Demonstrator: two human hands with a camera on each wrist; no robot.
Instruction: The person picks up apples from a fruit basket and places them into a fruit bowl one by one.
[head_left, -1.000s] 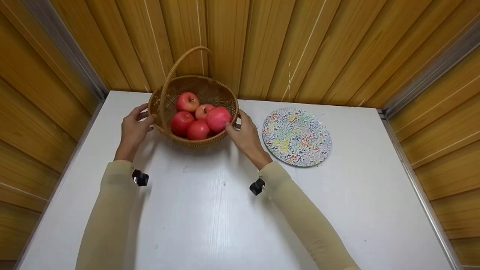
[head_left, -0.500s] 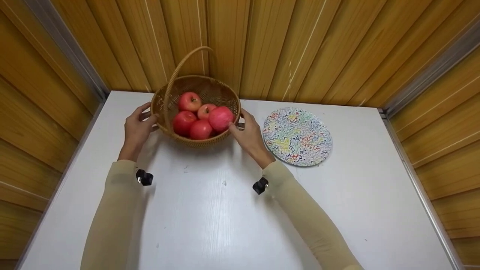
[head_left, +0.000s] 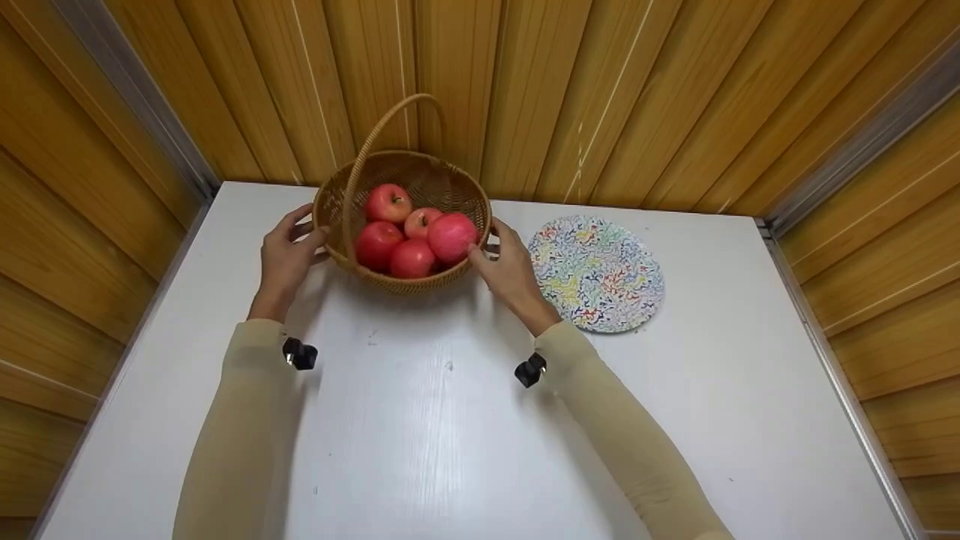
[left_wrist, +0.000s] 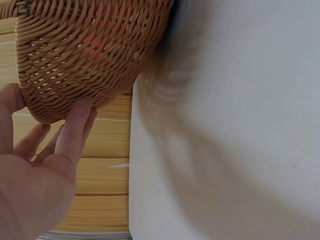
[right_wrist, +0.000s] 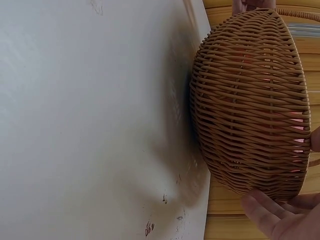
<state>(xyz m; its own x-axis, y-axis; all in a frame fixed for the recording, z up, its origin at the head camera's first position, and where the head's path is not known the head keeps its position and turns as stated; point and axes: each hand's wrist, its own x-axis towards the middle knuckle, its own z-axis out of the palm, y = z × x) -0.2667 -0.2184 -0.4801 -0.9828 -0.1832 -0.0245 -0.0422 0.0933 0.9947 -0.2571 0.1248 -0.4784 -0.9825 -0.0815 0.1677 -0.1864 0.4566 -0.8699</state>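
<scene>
A brown wicker basket [head_left: 442,180] with a tall arched handle [head_left: 375,139] stands at the back left of the white table, holding several red apples [head_left: 411,259]. My left hand [head_left: 285,255] grips its left side, thumb on the rim and fingers against the woven outside [left_wrist: 95,55]. On the opposite side my right hand [head_left: 514,274] grips the rim the same way; the right wrist view shows its fingers [right_wrist: 260,210] pressed to the wicker wall [right_wrist: 250,110]. Whether the basket's base touches the table cannot be told.
A round flat plate-like disc [head_left: 600,277] with a multicoloured speckled pattern lies on the table just right of my right hand. Behind the white table [head_left: 435,435] rises a wood-panelled wall [head_left: 517,97], close to the basket's far rim. Similar panels stand on both sides.
Both hands have shifted slightly to the right with the basket and its apples between them. My right wrist now overlaps the left edge of the disc, which has stayed put.
</scene>
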